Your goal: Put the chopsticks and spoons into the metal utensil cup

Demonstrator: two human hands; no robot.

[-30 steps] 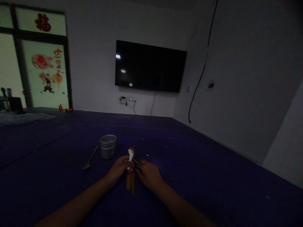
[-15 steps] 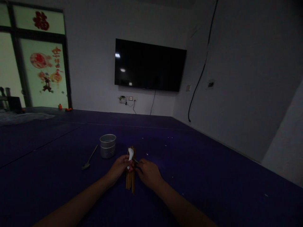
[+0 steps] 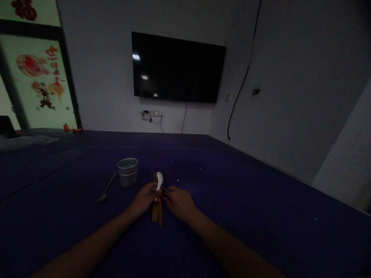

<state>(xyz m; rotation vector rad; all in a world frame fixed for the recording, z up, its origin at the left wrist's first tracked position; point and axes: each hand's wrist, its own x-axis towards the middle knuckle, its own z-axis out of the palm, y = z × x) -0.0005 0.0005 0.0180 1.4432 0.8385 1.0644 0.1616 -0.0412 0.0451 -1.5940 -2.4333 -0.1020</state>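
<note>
My left hand [image 3: 146,197] is closed round a white spoon [image 3: 159,180], tilted upward over a bundle of wooden chopsticks [image 3: 157,212] on the purple surface. My right hand [image 3: 180,201] is closed just beside it on a small tool with a thin grey tip [image 3: 165,189]; the fingers hide most of it. The tip points at the white spoon, and I cannot tell whether it touches. To the left of my hands stands a grey metal cup [image 3: 128,173]. A long-handled metal spoon [image 3: 106,190] lies left of the cup.
Small white scraps [image 3: 177,180] are scattered over the purple surface [image 3: 246,185]. Clear plastic sheeting [image 3: 26,143] lies at the far left. A black television [image 3: 178,69] hangs on the wall, and a dark cable [image 3: 239,94] runs down at the right.
The view has tipped down and turned slightly right, so the room sits higher and farther left. Both hands stay together at the white spoon, with little visible movement.
</note>
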